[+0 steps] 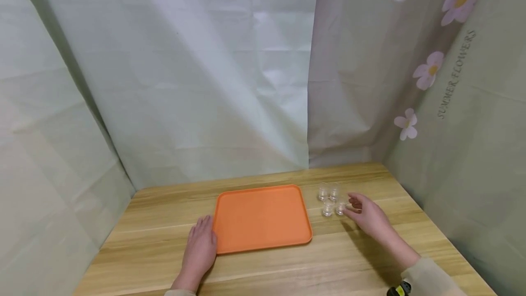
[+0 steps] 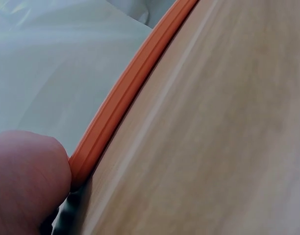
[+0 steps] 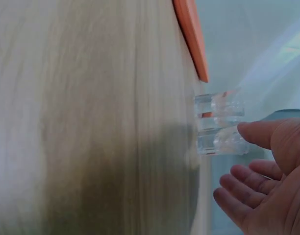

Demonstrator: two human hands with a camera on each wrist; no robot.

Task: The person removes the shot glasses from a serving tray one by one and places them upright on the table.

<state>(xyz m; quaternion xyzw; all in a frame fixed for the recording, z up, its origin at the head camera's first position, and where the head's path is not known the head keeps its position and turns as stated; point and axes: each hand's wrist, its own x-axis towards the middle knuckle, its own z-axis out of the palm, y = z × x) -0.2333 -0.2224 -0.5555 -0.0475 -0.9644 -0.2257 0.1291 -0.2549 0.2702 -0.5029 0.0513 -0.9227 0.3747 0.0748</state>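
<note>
An orange tray lies flat on the wooden table. My left hand rests at its left side, fingers extended; in the left wrist view the thumb is right at the tray's rim. Several small clear glasses stand upright in a tight group to the right of the tray, among them a front left glass and a front right glass. My right hand is beside the front right glass, its thumb tip overlapping that glass in the right wrist view, the other fingers spread loosely below.
The table has bare wood left of the tray and in front of it. Pale curtains hang behind and at both sides, the right one printed with flowers. A dark band sits at my right sleeve.
</note>
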